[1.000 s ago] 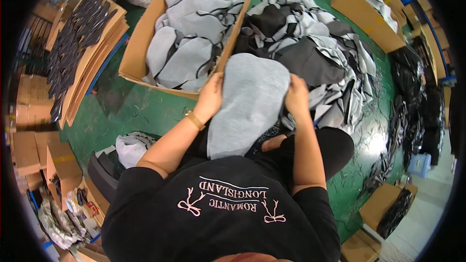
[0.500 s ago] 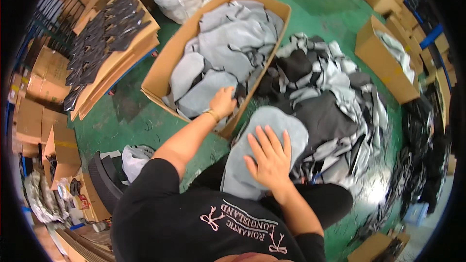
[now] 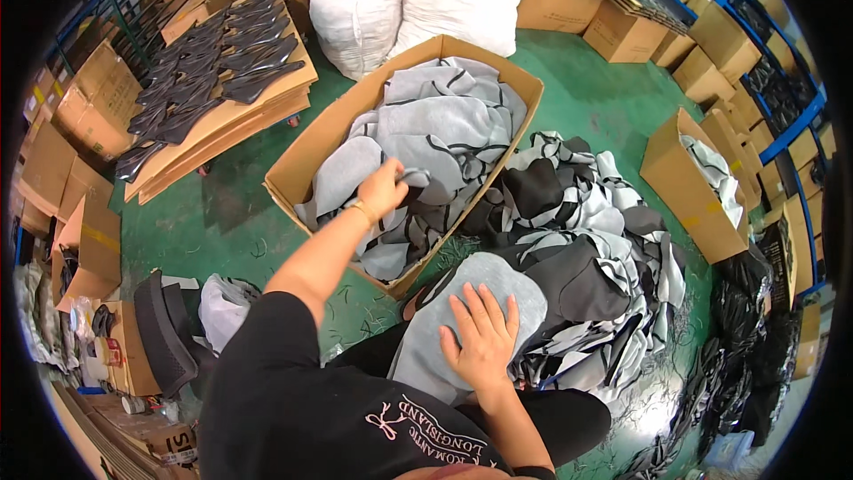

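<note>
My left hand [image 3: 384, 188] reaches over the long cardboard box [image 3: 298, 147], its fingers closed on the edge of a grey fabric piece [image 3: 414, 180] with dark trim. More grey pieces [image 3: 435, 120] of the same kind fill the box, loosely heaped. On my lap lies a rounded, smooth grey fabric piece [image 3: 426, 338]. Flat on top of it rests my right hand [image 3: 480, 334], fingers apart. Just right of the box and my knee spreads a pile of grey, black and white fabric pieces [image 3: 591, 276] on the floor.
Black molded parts [image 3: 218, 62] lie in rows on stacked cardboard [image 3: 267, 93] at the left. Large white sacks [image 3: 462, 13] stand behind the box. At the right are another open carton [image 3: 689, 187], black plastic bags [image 3: 742, 329] and blue shelving [image 3: 795, 120].
My view has tilted up, showing more of the room. My left hand has lifted a fabric piece's edge inside the box. My right hand stays flat on the lap piece.
</note>
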Demonstrator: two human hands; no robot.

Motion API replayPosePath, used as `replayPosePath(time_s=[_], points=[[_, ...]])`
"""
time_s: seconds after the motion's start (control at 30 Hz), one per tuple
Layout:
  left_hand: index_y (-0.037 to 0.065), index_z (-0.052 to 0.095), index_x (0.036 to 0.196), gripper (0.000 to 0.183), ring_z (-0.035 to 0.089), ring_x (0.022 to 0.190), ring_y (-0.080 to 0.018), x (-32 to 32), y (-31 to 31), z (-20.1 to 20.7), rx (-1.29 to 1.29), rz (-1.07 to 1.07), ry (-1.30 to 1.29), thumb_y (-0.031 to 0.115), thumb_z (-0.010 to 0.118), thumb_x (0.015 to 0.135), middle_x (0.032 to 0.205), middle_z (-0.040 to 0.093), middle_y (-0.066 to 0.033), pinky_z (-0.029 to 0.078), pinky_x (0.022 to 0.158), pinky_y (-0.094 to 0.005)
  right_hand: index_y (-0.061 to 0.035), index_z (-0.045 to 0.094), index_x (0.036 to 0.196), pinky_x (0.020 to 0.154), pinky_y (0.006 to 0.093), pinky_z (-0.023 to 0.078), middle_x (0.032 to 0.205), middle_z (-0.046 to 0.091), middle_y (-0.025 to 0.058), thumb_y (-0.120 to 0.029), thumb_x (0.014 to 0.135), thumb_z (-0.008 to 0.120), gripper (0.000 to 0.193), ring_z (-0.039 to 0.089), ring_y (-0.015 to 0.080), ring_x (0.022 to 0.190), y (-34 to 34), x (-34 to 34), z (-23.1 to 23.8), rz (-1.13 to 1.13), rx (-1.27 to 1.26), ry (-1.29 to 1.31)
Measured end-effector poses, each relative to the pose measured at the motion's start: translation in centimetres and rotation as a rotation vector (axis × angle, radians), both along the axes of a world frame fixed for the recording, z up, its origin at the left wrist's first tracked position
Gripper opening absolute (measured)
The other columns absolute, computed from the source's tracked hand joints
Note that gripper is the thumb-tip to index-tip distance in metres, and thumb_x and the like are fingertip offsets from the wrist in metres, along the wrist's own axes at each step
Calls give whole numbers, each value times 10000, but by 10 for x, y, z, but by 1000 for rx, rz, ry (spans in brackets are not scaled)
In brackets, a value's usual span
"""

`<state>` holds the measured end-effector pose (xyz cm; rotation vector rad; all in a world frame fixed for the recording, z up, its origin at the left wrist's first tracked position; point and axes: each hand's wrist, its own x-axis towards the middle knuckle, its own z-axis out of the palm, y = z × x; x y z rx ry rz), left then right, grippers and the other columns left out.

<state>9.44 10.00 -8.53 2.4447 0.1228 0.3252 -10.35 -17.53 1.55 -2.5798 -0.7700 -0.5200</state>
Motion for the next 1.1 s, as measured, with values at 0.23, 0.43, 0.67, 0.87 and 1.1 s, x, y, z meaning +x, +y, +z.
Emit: replayPosePath(time_s=[0.23,0.43,0.67,0.87,1.1], points=[[63,524,1003,305,437,504,-116,-152,-47,193,-251,-387,-236,103,664,734,607,452,-19,363,476,-270,-43,581,1142,1040,447,287,1175,585,103,-416,761,696,547,512,270,1152,6,13,19,115,335,208],[63,560,980,252,485,509,-106,-212,-84,205,-398,-954,-9,118,700,779,608,513,-2,388,464,-270,17,436,1259,950,381,421,1177,565,126,-393,832,661,633,541,235,1115,10,-9,36,372,1565,1049],[37,594,1067,324,592,903,-132,-148,-71,217,-931,-819,107,307,442,975,939,624,-65,454,800,-265,-13,545,1121,852,233,405,1009,578,1,-55,837,645,305,515,77,946,-17,-59,90,651,1412,1375],[-58,496,1253,757,508,1178,-229,-177,-81,192,-963,-1247,1188,595,290,931,1236,560,-157,350,1021,-367,14,585,1065,791,232,444,968,605,12,-71,835,667,259,546,77,883,-48,-50,101,596,1305,1148],[-71,456,1289,610,572,1111,-240,-199,-52,154,-1480,-1245,705,381,568,895,1223,567,-187,437,961,-354,-6,596,1077,782,221,454,958,628,8,-205,848,674,313,571,66,823,-80,-60,45,215,1531,1092]])
